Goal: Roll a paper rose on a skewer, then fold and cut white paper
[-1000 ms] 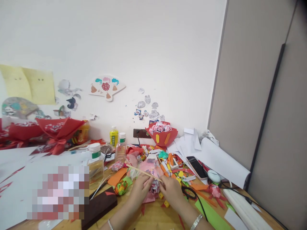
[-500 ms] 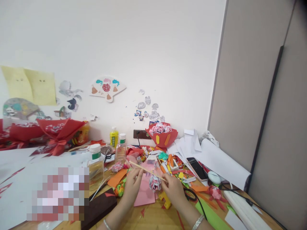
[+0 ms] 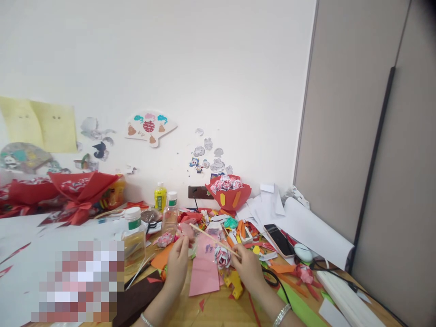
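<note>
My right hand [image 3: 249, 269] is closed on a thin wooden stick [image 3: 213, 237], which slants up and left over the table. Just left of those fingers is a pink-and-white paper flower [image 3: 223, 257]; whether it touches the hand I cannot tell. My left hand [image 3: 177, 260] is apart from the stick, its thumb and fingertips pinched together; what they hold, if anything, is too small to make out. Between the hands lies a pink paper sheet [image 3: 203, 276] on the table. A yellow paper piece [image 3: 234, 285] sits below the flower.
Clear bottles [image 3: 134, 240] stand left of my hands. A red-wrapped bouquet [image 3: 229, 196] is at the wall, more red bouquets [image 3: 80, 195] at far left. Paper scraps, a phone [image 3: 279, 240], black-handled scissors [image 3: 271, 278] and a white paper roll [image 3: 318, 227] lie right.
My left hand has come off the stick and moved left, fingers still pinched. My right hand keeps the stick. The view has shifted slightly.
</note>
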Tool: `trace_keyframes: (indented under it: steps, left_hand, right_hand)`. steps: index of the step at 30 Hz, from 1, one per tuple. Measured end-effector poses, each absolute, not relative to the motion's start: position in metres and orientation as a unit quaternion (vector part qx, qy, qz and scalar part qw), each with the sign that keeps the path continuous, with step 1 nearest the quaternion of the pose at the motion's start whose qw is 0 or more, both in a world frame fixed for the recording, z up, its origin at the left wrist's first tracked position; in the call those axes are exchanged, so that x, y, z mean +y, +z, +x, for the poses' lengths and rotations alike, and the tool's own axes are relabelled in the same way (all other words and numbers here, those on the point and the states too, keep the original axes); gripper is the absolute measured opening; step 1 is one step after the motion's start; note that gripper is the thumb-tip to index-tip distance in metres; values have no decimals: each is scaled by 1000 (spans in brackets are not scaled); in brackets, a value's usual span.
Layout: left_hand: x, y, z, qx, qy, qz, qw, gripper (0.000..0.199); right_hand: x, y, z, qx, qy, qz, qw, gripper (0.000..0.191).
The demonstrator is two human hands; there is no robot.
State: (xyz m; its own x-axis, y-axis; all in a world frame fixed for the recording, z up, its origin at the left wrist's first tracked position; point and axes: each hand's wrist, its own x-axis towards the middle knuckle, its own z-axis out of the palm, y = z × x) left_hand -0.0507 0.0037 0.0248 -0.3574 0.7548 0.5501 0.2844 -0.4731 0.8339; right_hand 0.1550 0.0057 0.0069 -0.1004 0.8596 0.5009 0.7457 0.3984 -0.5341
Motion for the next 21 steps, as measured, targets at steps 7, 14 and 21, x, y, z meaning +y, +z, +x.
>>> trace_keyframes:
  steps: [7,14,21]
  left_hand:
    - [10,4,-36,432,584,655,207,43]
    - [-1,-9,-19,414,498,718,257,66]
    - [1,-7,-15,427,531,698,221,54]
  right_hand:
    - [9,4,152,-712,160,-499,467,18]
    - [14,-3,145,-689,256,-438,518,24]
    - [13,-11,139,-694,385,-349,498,32]
